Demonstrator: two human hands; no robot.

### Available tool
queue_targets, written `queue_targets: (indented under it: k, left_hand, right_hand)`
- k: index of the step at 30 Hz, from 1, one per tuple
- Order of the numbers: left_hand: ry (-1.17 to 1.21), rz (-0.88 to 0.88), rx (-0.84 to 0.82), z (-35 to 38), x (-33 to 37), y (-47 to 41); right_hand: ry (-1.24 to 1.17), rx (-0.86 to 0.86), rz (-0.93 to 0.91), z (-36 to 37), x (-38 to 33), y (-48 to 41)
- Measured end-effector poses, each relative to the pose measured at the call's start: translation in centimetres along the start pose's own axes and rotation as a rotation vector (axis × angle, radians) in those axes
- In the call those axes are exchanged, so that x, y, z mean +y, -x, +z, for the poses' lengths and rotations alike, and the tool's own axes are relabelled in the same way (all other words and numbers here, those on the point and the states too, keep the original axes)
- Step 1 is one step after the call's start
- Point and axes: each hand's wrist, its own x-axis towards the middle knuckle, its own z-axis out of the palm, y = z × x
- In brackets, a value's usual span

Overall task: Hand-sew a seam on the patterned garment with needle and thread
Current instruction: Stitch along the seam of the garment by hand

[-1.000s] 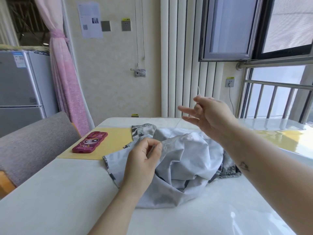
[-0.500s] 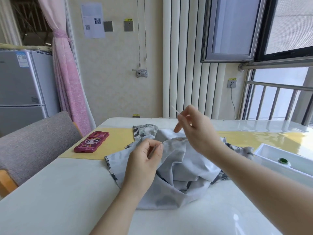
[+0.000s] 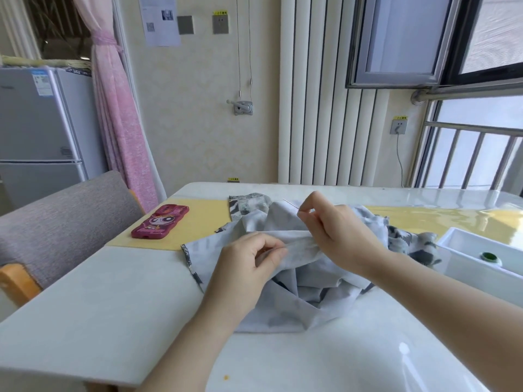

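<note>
The patterned garment (image 3: 285, 304) lies bunched on the white table (image 3: 93, 315), pale grey inside out with dark print at its edges. My left hand (image 3: 249, 264) pinches a raised fold of the fabric between thumb and fingers. My right hand (image 3: 336, 230) is just right of it, low over the same fold, and pinches a thin needle (image 3: 290, 204) whose tip points up and to the left. The thread is too fine to make out.
A pink phone case (image 3: 160, 221) lies on a yellow mat (image 3: 203, 222) at the left. A white tray (image 3: 469, 258) holding a small green object (image 3: 489, 256) stands at the right. A grey chair (image 3: 62, 222) is beside the table's left edge.
My right hand came down from a raised position, with the needle, to the fold held by my left hand. The left hand kept its pinch on the fabric.
</note>
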Motion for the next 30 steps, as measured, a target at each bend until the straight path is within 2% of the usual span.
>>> queue_targets:
  k: [3, 6, 10, 15, 20, 30]
  left_hand:
    - [-0.04, 0.026, -0.031, 0.0, -0.3, 0.3]
    - [-0.053, 0.034, -0.04, 0.2, -0.4, 0.4]
    - [-0.024, 0.007, -0.036, 0.2, -0.5, 0.3]
    - [0.06, -0.091, -0.071, 0.2, -0.1, 0.4]
    - [0.127, -0.165, -0.072, 0.1, -0.3, 0.3]
    - [0.211, -0.195, -0.088, 0.1, -0.6, 0.2]
  right_hand:
    - [-0.018, -0.058, -0.004, -0.3, 0.2, 0.7]
    - [-0.058, -0.21, 0.036, -1.2, 0.0, 0.8]
    - [0.07, -0.411, 0.046, -2.9, 0.1, -0.4]
    - [0.193, -0.536, 0.051, -3.7, -0.4, -1.3]
    - [0.254, -0.543, 0.039, -3.8, -0.9, -1.7]
    - [0.223, -0.556, 0.013, -3.9, -1.5, -1.9]
